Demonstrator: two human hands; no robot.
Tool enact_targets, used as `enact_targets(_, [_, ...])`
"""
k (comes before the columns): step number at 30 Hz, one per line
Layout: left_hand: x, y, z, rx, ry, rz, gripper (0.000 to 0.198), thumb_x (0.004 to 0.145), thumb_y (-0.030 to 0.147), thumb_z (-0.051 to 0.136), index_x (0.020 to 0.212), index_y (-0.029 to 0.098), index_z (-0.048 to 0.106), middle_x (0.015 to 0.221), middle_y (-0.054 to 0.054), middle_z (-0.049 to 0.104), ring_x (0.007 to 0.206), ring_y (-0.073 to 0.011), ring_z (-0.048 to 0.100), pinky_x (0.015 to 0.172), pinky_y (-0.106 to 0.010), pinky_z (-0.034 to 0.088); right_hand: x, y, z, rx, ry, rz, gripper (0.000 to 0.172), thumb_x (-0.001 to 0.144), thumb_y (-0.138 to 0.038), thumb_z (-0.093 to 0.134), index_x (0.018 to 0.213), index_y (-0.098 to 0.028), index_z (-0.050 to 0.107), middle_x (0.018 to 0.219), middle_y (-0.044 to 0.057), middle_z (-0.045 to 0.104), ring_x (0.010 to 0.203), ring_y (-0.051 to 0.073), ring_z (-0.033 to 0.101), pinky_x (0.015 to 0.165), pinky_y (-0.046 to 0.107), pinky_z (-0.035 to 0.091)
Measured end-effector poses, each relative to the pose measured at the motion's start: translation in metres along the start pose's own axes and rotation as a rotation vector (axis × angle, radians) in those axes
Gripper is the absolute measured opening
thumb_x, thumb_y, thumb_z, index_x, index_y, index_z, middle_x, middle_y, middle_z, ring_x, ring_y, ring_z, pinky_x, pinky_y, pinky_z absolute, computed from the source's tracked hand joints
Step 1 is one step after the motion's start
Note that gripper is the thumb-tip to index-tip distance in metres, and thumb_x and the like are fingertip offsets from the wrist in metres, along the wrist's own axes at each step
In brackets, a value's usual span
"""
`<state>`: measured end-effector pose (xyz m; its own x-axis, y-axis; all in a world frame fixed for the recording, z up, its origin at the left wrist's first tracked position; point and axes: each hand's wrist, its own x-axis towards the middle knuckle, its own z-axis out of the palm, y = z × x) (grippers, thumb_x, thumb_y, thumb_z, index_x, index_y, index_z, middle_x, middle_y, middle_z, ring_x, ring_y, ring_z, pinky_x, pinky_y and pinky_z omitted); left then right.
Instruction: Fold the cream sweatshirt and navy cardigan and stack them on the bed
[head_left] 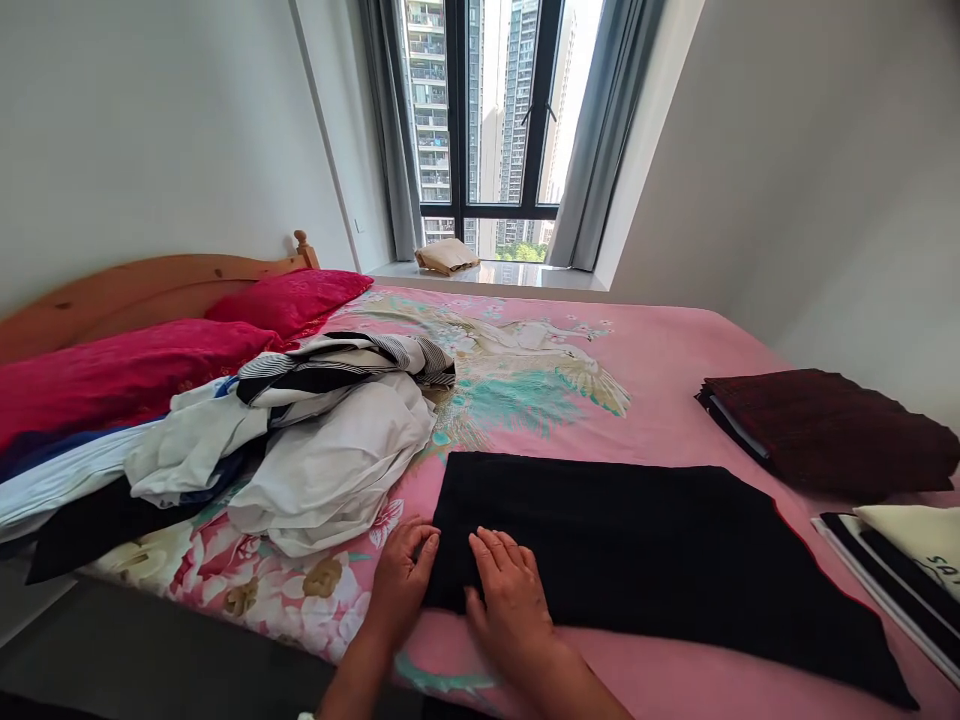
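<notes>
A pair of black trousers, folded lengthwise, lies flat across the front of the bed, its narrow end towards the left. At that narrow end my left hand has its fingers curled in at the edge of the cloth, thumb close to the forefinger. My right hand rests palm down on the trousers just beside it, fingers stretched out and thumb apart. A thin red line runs along the slanted right edge of the cloth.
Loose clothes are heaped on the left, near red pillows and a wooden headboard. Folded dark red clothing and another folded pile lie at the right. The pink bedsheet reaches towards the window sill, which holds a beige bundle.
</notes>
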<state>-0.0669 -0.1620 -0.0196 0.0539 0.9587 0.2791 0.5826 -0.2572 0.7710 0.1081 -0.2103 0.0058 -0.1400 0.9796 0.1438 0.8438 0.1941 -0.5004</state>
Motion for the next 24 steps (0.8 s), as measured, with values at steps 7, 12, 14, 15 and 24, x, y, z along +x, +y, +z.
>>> enact_targets(7, [-0.001, -0.003, -0.001, -0.063, 0.015, -0.002, 0.024, 0.088, 0.035, 0.043, 0.095, 0.023, 0.063, 0.106, -0.005, 0.062, 0.107, -0.0188, 0.054, 0.099, -0.040, 0.040, 0.005, -0.011, 0.003, -0.068, -0.038, 0.024, 0.047, 0.090, -0.032, 0.041, 0.136, -0.018, 0.043, 0.144, 0.005, 0.037, 0.135, 0.024, 0.028, 0.112, 0.049, 0.015])
enact_targets(12, [0.000, -0.006, -0.002, -0.103, 0.038, -0.020, 0.026, 0.087, 0.035, 0.042, 0.096, 0.022, 0.063, 0.108, -0.006, 0.062, 0.105, -0.0196, 0.055, 0.097, -0.040, 0.043, 0.012, -0.018, -0.004, -0.077, -0.124, -0.026, 0.058, 0.092, -0.047, 0.033, 0.140, -0.014, 0.035, 0.147, 0.007, 0.027, 0.138, 0.026, 0.019, 0.113, 0.053, 0.011])
enact_targets(14, [0.001, -0.006, -0.002, -0.112, 0.043, -0.024, 0.028, 0.087, 0.035, 0.041, 0.096, 0.021, 0.063, 0.108, -0.006, 0.063, 0.104, -0.0203, 0.056, 0.097, -0.040, 0.043, 0.026, -0.019, -0.012, -0.080, -0.053, -0.012, 0.053, 0.095, -0.040, 0.026, 0.141, -0.016, 0.034, 0.148, 0.004, 0.026, 0.139, 0.022, 0.018, 0.114, 0.049, 0.011])
enact_targets(15, [0.002, -0.006, -0.002, -0.111, 0.048, -0.027, 0.028, 0.087, 0.036, 0.041, 0.097, 0.021, 0.063, 0.108, -0.007, 0.063, 0.105, -0.0208, 0.056, 0.097, -0.041, 0.044, 0.034, -0.019, -0.015, -0.083, -0.012, -0.001, 0.052, 0.095, -0.038, 0.025, 0.141, -0.015, 0.033, 0.149, 0.004, 0.025, 0.139, 0.021, 0.016, 0.114, 0.047, 0.010])
enact_targets(24, [0.005, -0.032, 0.006, -0.019, 0.110, -0.031, 0.030, 0.084, 0.032, 0.042, 0.102, 0.023, 0.064, 0.113, -0.006, 0.064, 0.109, -0.0220, 0.057, 0.099, -0.044, 0.043, 0.071, 0.015, 0.023, -0.039, 0.080, 0.089, 0.063, 0.092, -0.046, 0.033, 0.140, -0.006, 0.033, 0.147, 0.016, 0.025, 0.138, 0.029, 0.016, 0.112, 0.052, 0.015])
